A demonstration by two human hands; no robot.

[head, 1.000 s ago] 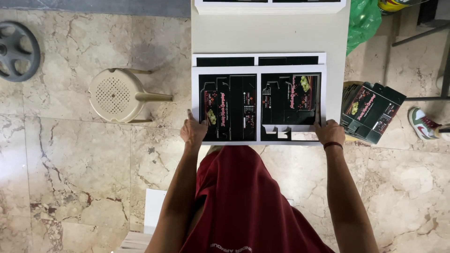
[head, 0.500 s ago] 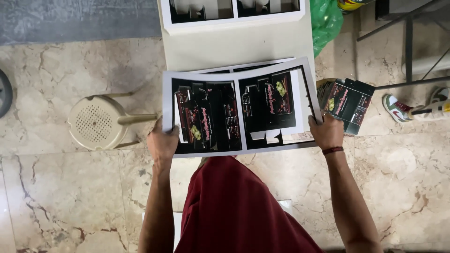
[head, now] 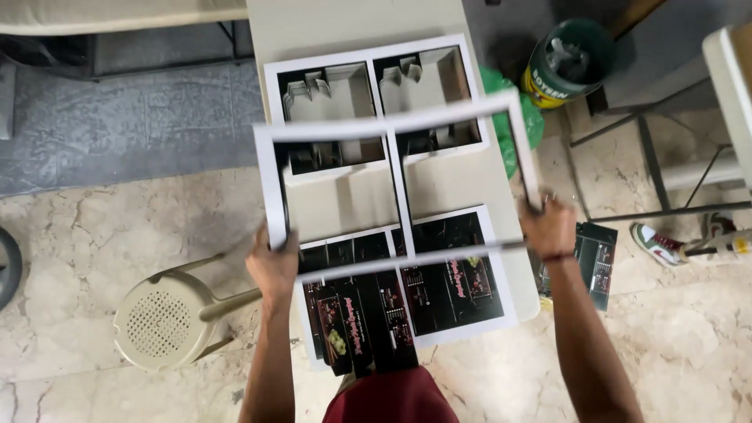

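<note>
Head camera, looking straight down: two bare hands hold up a white cardboard frame (head: 395, 188) with two large openings cut out of it. The left hand (head: 273, 262) is closed around the frame's left edge and the right hand (head: 549, 225) grips its right edge, so the frame hangs between them, tilted and blurred; its exact outline is hard to trace. Under the frame, between the two hands and just toward the body, lies a stack of printed sheets (head: 407, 290), dark with a white border. One dark cut-out piece (head: 356, 325) lies loose over the stack's near-left corner, below the left hand; its print is too small to make out. Beyond the hands, partly seen through the frame's openings, sits a pile of used frames (head: 368, 102) on the long pale table (head: 329, 23), whose far end is cut off at the top. Below and to the outside of the left hand stands a cream plastic stool (head: 160, 321). Just outside the right hand, dark printed sheets (head: 595, 254) lie on the marble floor, partly hidden by the wrist. Farther out lies a shoe (head: 658, 243), and beyond the right hand stands a green can (head: 568, 63) beside green plastic (head: 501, 117), mostly hidden behind the frame.
</note>
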